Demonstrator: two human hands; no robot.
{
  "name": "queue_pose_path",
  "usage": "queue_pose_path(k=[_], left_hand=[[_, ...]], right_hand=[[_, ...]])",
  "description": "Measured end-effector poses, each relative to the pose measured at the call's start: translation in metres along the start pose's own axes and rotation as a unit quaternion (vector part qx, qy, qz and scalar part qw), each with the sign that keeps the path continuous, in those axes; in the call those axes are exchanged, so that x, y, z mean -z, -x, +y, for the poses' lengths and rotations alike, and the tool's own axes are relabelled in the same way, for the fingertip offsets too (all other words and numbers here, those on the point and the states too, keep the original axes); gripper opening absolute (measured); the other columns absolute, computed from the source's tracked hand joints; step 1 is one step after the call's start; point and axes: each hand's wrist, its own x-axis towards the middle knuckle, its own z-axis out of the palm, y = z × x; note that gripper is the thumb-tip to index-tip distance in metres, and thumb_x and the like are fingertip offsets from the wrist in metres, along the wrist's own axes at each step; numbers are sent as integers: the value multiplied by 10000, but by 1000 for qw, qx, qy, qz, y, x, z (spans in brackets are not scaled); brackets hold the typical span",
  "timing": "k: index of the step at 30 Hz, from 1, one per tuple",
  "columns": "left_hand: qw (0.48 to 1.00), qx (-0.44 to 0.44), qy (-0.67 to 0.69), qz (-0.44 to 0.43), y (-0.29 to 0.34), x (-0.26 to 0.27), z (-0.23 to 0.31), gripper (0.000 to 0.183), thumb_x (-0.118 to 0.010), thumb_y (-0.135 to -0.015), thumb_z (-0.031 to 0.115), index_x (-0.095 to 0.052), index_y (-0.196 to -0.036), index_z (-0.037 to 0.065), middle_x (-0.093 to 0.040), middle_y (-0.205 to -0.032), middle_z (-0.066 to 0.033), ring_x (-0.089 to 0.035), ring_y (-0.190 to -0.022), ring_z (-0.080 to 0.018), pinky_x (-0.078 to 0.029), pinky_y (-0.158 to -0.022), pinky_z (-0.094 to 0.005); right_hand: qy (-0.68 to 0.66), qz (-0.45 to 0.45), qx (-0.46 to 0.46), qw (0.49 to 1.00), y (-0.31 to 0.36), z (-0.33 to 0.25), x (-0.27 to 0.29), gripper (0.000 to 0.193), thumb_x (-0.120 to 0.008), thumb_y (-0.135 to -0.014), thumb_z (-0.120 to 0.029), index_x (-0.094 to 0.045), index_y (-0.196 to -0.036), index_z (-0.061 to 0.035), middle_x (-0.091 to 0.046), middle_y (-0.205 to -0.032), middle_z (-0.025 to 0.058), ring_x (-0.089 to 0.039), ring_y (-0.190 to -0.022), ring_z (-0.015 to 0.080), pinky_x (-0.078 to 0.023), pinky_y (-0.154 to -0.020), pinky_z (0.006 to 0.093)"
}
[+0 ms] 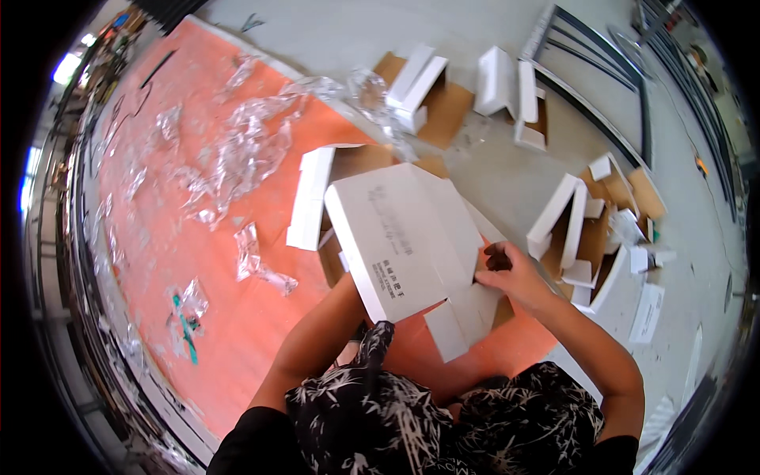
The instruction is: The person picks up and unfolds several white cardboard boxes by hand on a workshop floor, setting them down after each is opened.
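Note:
A white cardboard box [404, 226] with dark print on its face is held tilted in front of my body. Its near right end stands open, with a loose flap [449, 331] hanging toward my lap. At the box's right edge, my right hand [507, 273] pinches the cardboard between thumb and curled fingers. My left forearm [321, 324] runs up beneath the left side of the box, which hides that hand and its fingers. Just behind lies another opened white carton [311, 198] with a brown inside.
Crumpled clear plastic wrap [253, 142] lies over the orange floor sheet [182, 261], with a green strip [187, 331] at left. Opened cartons [416, 91] lie beyond, and more cartons [594, 229] at right. A dark metal frame [590, 103] rests at the far right.

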Motion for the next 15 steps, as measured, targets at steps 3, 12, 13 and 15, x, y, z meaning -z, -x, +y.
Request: queue_pose_path(k=[3,12,13,15], left_hand=[[999,-6,-41,3,8,9,5,365,-612,-883,207,-571,-1175,-8,-627,-1057,-65,-555,-1018,-146,-441,-911,-291],[809,-88,-527,244,14,124,97,602,-706,-806,286,-469,-1310,60,-566,-1209,-170,-570,-1082,-265,-468,-892,-399],[640,-120,-679,339,15,141,101,687,-717,-792,349,-426,-1351,74,-534,-1251,-201,-565,-1099,-300,-465,-896,-418],[596,1,-719,357,22,207,82,823,-726,-743,463,-361,-1392,110,-485,-1267,-242,-551,-1097,-364,-458,-897,-460]], right_hand=[[-155,-120,-73,978,8,-26,-11,444,-727,-753,-137,-561,-1131,26,-609,-1012,71,-581,-936,163,-470,-877,303],[-209,47,-3,977,-5,-72,51,255,-658,-817,-124,-604,-1033,-1,-651,-939,50,-612,-823,136,-494,-788,285],[-221,70,3,973,-6,-77,54,237,-649,-832,-122,-603,-1035,-9,-654,-937,48,-616,-823,132,-496,-788,284],[-223,56,-2,973,-9,-88,46,227,-645,-839,-120,-602,-1034,-12,-655,-938,44,-615,-825,126,-494,-792,281]])
